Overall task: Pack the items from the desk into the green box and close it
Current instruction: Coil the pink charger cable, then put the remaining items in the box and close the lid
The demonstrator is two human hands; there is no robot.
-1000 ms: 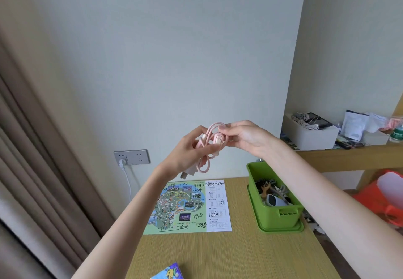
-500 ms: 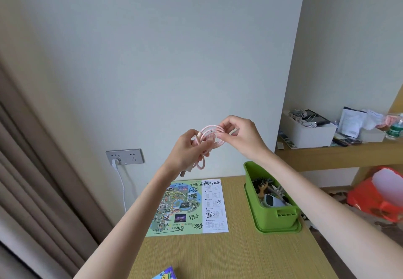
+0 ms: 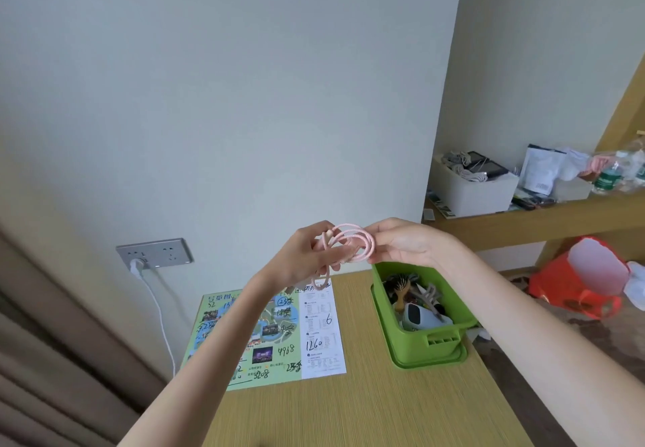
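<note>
A pink braided cable (image 3: 354, 242) is coiled in loops and held in the air above the desk's far edge. My left hand (image 3: 307, 254) grips its left side and my right hand (image 3: 401, 244) pinches the loops on the right. Below my right hand stands the green box (image 3: 432, 342), open, on the desk's right side. It holds a hairbrush (image 3: 401, 287), a white device (image 3: 420, 317) and other small items. The box sits on its flat green lid (image 3: 450, 359). A colourful paper map (image 3: 279, 335) with handwriting lies flat on the wooden desk (image 3: 366, 404), partly hidden by my left forearm.
A wall socket (image 3: 155, 252) with a white plug and cord is at the left, beside a curtain (image 3: 52, 359). A wooden shelf (image 3: 541, 216) at the right carries a white box (image 3: 474, 186), a pouch and bottles. An orange bag (image 3: 579, 286) lies on the floor.
Both hands have dropped a little with the cable, and its loops are now gathered into a tighter coil between them. The camera has tilted up slightly.
</note>
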